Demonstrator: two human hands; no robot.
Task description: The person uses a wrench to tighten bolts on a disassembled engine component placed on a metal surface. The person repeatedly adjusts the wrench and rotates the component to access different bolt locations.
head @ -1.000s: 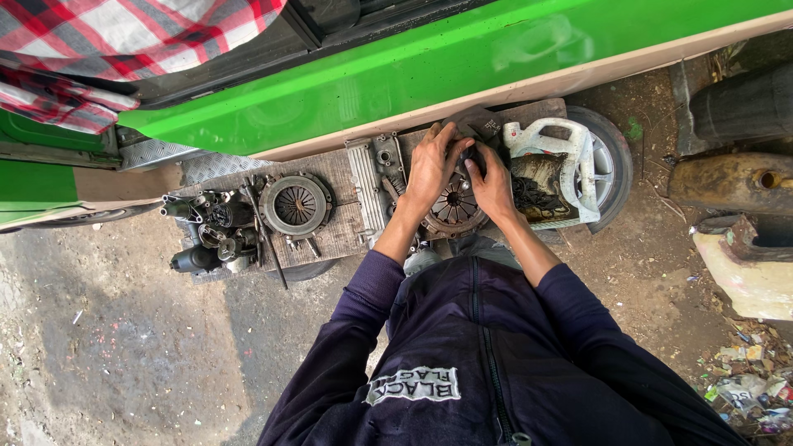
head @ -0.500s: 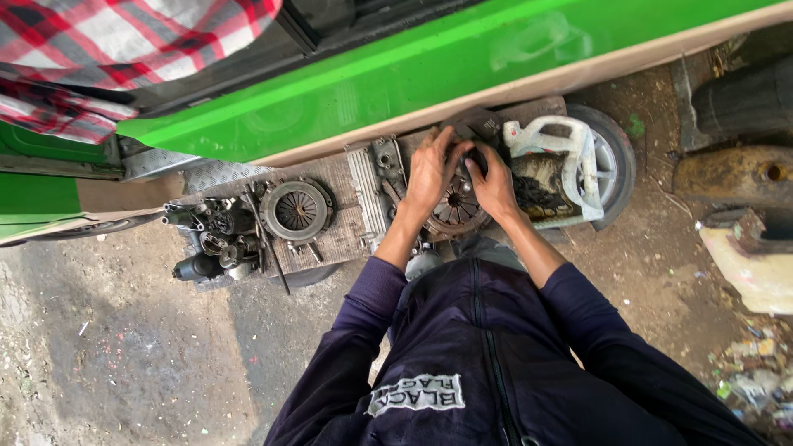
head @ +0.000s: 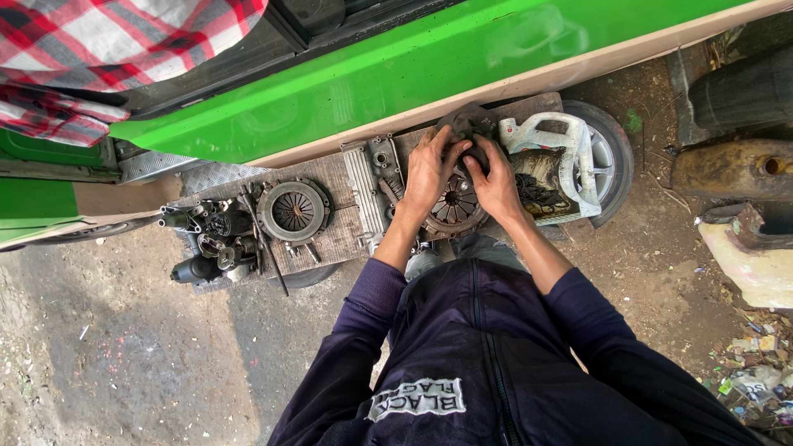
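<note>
Fingers of the left hand (head: 429, 169) and right hand (head: 494, 183) press a dark grey rag (head: 467, 125) onto the round rusty metal clutch disc (head: 453, 208) on the wooden board (head: 330, 235); firm, even wiping suits it.

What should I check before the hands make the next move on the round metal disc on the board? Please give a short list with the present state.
1. Both hands on the part: ok. Left hand and right hand rest on the clutch disc.
2. Disc supported: ok, it lies on the wooden board.
3. Dark rag under the fingertips: ok.
4. Grip firm: cannot tell.
5. Room on the left: not ok, the metal block lies close.
6. Room on the right: not ok, the cut white jug is beside the right hand.
</note>
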